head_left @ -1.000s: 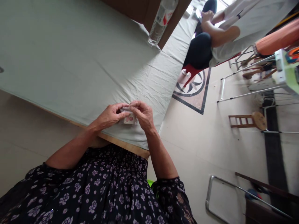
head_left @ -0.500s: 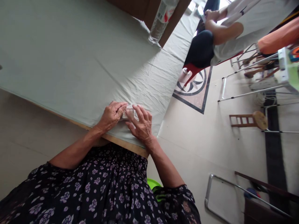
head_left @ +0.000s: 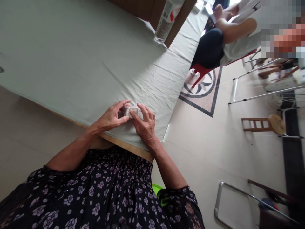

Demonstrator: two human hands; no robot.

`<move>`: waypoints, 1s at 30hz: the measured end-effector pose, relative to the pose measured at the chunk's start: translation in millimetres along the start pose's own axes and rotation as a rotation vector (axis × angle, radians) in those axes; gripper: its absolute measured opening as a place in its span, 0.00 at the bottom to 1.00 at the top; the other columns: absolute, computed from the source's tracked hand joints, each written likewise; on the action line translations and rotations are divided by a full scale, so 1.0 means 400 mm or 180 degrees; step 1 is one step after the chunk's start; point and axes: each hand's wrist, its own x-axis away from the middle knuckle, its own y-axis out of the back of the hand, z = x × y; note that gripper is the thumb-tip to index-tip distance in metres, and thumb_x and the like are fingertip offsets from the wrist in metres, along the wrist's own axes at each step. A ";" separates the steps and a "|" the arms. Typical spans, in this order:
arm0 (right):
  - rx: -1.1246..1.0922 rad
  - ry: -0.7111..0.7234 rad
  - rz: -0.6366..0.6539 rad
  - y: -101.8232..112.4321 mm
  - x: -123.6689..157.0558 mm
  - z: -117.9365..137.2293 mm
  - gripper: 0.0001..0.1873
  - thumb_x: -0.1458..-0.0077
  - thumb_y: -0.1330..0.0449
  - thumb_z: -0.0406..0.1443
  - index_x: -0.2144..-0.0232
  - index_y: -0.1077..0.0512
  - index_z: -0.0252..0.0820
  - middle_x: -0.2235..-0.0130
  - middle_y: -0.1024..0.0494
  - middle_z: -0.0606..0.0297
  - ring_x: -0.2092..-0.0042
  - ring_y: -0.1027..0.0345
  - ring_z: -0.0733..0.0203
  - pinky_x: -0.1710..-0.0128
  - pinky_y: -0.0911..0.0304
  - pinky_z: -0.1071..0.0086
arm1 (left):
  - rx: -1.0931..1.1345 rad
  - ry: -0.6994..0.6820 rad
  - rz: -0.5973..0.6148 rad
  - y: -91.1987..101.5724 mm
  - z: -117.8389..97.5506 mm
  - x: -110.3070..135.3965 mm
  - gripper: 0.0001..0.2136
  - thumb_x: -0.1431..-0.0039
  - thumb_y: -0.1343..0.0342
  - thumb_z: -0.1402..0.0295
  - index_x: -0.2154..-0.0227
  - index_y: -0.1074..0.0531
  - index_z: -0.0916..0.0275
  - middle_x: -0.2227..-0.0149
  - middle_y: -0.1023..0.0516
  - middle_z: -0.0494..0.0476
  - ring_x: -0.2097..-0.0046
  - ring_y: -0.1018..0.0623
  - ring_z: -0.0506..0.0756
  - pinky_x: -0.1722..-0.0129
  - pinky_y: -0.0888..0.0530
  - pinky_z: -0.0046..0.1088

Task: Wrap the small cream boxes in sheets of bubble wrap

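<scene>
**Desk:** Entry one, the item in hand?

**Operator:** I log one small packet, pale and clear-wrapped. It lies on the green cloth of the table, close to the near edge.

**Desk:** Grip?

**Operator:** The left hand, at the packet's 9 o'clock, pinches one end between thumb and fingers. The right hand, at 4 o'clock, clamps the other end, with the thumb against the near side and the fingers laid over the top. I read both as closed on it.

**Desk:** Surroundings?

**Operator:** I list:
- a plastic bottle at 1 o'clock, just beside a cardboard box
- another person seated at 2 o'clock
- a wooden stool on the floor at 3 o'clock, well apart
</scene>
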 end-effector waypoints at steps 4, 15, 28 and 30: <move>-0.0339 -0.0135 -0.0064 0.015 0.001 0.003 0.13 0.29 0.42 0.40 0.46 0.23 0.53 0.31 0.29 0.56 0.32 0.34 0.45 0.35 0.38 0.46 | -0.0307 -0.0117 -0.0053 0.009 0.000 -0.005 0.30 0.39 0.40 0.62 0.34 0.32 0.61 0.40 0.21 0.64 0.39 0.24 0.63 0.35 0.28 0.45; -0.1376 -0.0371 0.0799 0.042 -0.052 -0.101 0.57 0.45 0.27 0.51 0.24 0.52 0.53 0.27 0.35 0.51 0.28 0.40 0.40 0.31 0.40 0.43 | -0.0805 -0.0199 0.0120 0.030 0.025 0.002 0.43 0.45 0.33 0.63 0.27 0.41 0.56 0.33 0.28 0.64 0.33 0.30 0.67 0.31 0.34 0.50; -0.1486 -0.0648 0.0420 0.023 -0.044 -0.068 0.39 0.42 0.30 0.47 0.32 0.35 0.50 0.34 0.25 0.53 0.34 0.32 0.45 0.33 0.37 0.47 | -0.0766 -0.0199 0.0069 0.013 0.022 -0.017 0.39 0.46 0.34 0.61 0.30 0.36 0.59 0.36 0.25 0.65 0.35 0.27 0.68 0.31 0.33 0.52; -0.1868 -0.0841 0.0142 0.023 -0.029 -0.079 0.36 0.41 0.32 0.51 0.34 0.33 0.49 0.32 0.28 0.52 0.32 0.34 0.46 0.35 0.35 0.49 | -0.0467 -0.0083 -0.0006 0.015 0.022 -0.011 0.40 0.45 0.34 0.57 0.30 0.37 0.60 0.35 0.25 0.66 0.34 0.27 0.68 0.31 0.33 0.51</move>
